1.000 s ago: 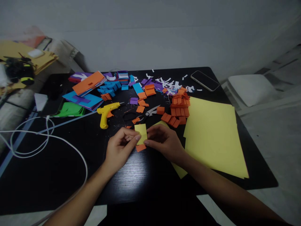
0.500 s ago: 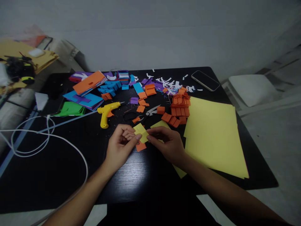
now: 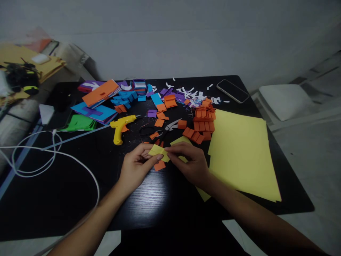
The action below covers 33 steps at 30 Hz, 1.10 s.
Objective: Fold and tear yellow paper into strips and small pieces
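A small creased piece of yellow paper (image 3: 157, 150) is held up between my two hands over the black table. My left hand (image 3: 137, 163) pinches it, thumb on top and fingers beneath. With thumb and forefinger my right hand (image 3: 190, 161) grips its right edge. An orange paper piece (image 3: 160, 165) lies on the table just below it. Under my right hand and forearm a yellow paper strip (image 3: 204, 193) is partly hidden. Just beyond my hands lie scissors (image 3: 170, 127) with dark handles, amid folded orange paper pieces (image 3: 204, 126).
A stack of yellow sheets (image 3: 242, 156) lies at the right, a phone (image 3: 232, 91) behind it. A yellow glue gun (image 3: 121, 128) rests to the left, near green paper (image 3: 81, 123) and blue sheets (image 3: 99, 113). A white cable (image 3: 77, 160) loops across the left side. White scraps (image 3: 195, 95) litter the back.
The yellow paper piece has turned and tilted between my fingers, and my right fingertips have shifted slightly up and left along its edge. Things on the table stay in place.
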Available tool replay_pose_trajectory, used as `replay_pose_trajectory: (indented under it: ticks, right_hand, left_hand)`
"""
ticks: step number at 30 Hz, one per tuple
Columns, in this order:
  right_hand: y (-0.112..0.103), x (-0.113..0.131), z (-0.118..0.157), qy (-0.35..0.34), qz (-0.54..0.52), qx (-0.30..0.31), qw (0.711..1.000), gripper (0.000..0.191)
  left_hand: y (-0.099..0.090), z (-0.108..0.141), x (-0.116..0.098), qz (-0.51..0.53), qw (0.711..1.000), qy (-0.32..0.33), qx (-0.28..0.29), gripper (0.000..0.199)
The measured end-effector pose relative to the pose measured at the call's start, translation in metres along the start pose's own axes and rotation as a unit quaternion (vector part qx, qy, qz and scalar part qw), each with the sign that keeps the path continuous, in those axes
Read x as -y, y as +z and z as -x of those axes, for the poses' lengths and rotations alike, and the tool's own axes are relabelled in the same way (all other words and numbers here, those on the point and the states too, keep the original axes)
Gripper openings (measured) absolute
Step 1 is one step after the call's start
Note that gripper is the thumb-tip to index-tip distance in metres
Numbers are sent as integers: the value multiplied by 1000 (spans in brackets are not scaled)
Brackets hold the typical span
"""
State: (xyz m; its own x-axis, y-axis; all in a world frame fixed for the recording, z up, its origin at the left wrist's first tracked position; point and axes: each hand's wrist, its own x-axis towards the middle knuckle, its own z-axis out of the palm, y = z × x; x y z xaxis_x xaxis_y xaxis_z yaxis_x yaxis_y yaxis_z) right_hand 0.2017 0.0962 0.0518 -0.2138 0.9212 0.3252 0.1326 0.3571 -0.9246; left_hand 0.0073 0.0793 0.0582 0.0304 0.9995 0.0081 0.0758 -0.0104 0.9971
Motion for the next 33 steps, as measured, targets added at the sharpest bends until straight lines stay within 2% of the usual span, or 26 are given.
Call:
replay_pose_trajectory:
  ticks: [6, 13, 17, 24, 26, 29, 33]
  right_hand:
    - [-1, -2, 0, -15, 23, 12, 1000, 21]
    - [-1, -3, 1, -4, 37, 41, 998, 20]
    - [-1, -2, 2, -7, 59, 74, 996, 34]
    - [-1, -2, 1, -36, 62, 67, 995, 33]
    - [-1, -2, 1, -15, 40, 76, 996, 32]
    - [-1, -3, 1, 54, -19, 78, 995, 30]
    - [2, -6, 3, 154, -115, 34, 981, 28]
  left_hand:
    - [1, 0, 0, 5, 1000, -8, 13, 16]
    - [1, -1, -3, 17, 998, -48, 19, 23]
    - [1, -3, -6, 50, 996, -73, 27, 26]
    - [0, -4, -5, 84, 992, -88, 35, 26]
    - [0, -4, -4, 92, 991, -91, 35, 25]
    - [0, -4, -2, 99, 991, -90, 31, 26]
    - [0, -3, -1, 83, 994, -70, 15, 25]
